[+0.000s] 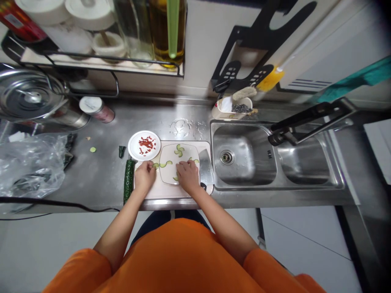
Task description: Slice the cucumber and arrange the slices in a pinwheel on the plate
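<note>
A white square plate (171,173) rests on a pale cutting board (159,189) at the counter's front edge, with thin cucumber slices (179,150) laid around its rim. My right hand (187,176) lies over the plate's lower right part, fingers curled down on the slices there. My left hand (144,175) sits on the board at the plate's left edge, fingers pinched near a slice (156,165). A dark green cucumber (128,179) lies just left of the board. A cleaver (205,167) rests on the board's right side.
A small round plate (136,151) with red chopped bits (146,144) stands behind the board. A double steel sink (244,156) with a black tap (308,120) lies to the right. A crumpled plastic bag (30,162), a pot lid (27,95) and a tin (97,109) occupy the left.
</note>
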{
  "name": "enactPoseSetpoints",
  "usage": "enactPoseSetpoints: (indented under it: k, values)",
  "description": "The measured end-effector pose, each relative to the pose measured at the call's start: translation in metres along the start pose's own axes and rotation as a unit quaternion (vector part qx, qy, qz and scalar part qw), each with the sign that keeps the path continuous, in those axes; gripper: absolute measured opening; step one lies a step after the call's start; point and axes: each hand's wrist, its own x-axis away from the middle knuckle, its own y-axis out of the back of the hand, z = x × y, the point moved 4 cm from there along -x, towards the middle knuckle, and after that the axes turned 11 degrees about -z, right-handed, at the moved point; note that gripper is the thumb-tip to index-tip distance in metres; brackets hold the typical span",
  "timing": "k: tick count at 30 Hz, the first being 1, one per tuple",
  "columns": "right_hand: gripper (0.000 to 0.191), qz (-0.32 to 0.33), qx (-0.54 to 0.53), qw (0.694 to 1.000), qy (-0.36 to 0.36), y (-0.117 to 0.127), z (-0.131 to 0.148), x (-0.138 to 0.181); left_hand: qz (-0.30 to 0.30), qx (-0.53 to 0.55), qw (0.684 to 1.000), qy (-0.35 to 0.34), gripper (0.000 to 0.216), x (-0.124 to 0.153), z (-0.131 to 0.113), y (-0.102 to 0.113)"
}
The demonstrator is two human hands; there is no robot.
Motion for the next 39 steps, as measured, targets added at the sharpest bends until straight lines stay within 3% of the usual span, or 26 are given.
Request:
enactPoseSetpoints:
  k: [8,18,21,24,30,35,39]
  values:
    - [0.027,0.046,-0.09,0.993,-0.061,0.003,0.004,-0.007,0.067,0.175,0.975,0.119,0.034,0.0,-0.003,0.01]
    - [0.016,0.046,-0.218,0.97,-0.098,0.008,0.007,-0.021,0.242,0.312,0.912,0.111,0.042,0.013,-0.041,-0.008]
    - [0.013,0.056,-0.248,0.96,-0.12,0.009,0.003,-0.021,0.251,0.331,0.901,0.129,0.045,0.015,-0.041,-0.011]
    - [0.013,0.051,-0.275,0.95,-0.14,0.011,0.0,-0.02,0.249,0.334,0.89,0.189,0.047,0.016,-0.033,-0.014]
    - [0.01,0.044,-0.282,0.954,-0.087,0.019,0.006,-0.021,0.284,0.308,0.841,0.341,0.051,0.025,-0.022,-0.018]
    - [0.007,0.051,-0.26,0.963,-0.051,0.018,0.009,-0.02,0.303,0.344,0.814,0.357,0.045,0.024,-0.025,-0.019]
    - [0.009,0.06,-0.27,0.957,-0.082,0.011,0.008,-0.021,0.261,0.346,0.833,0.343,0.048,0.015,-0.022,-0.018]
